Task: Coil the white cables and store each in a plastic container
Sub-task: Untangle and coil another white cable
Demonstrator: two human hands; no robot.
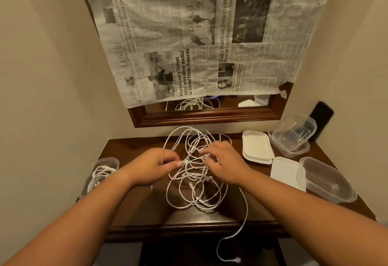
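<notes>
White cables (190, 185) sit in a tangled mess on the desk (130, 150). Both my arms reach in, left hand (155, 165) pinching a strand, right hand (225, 160) palm down with fingers curled round a few loops.

Newspaper (189, 35) over mirror (205, 116), black phone (321, 118)

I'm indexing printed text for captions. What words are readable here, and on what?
All on the newspaper over the mirror:
"LEISURE"
"Martin Looi's 'Velvet Alibi' wins silver medal at Global Music Awards"
"Ziggy Stardust lives on at David Bowie London immersive"
"Emily Blunt's daughters ... watch 'The Devil Wears Prada" (rest blurred)
Body columns: too small to read.
</notes>
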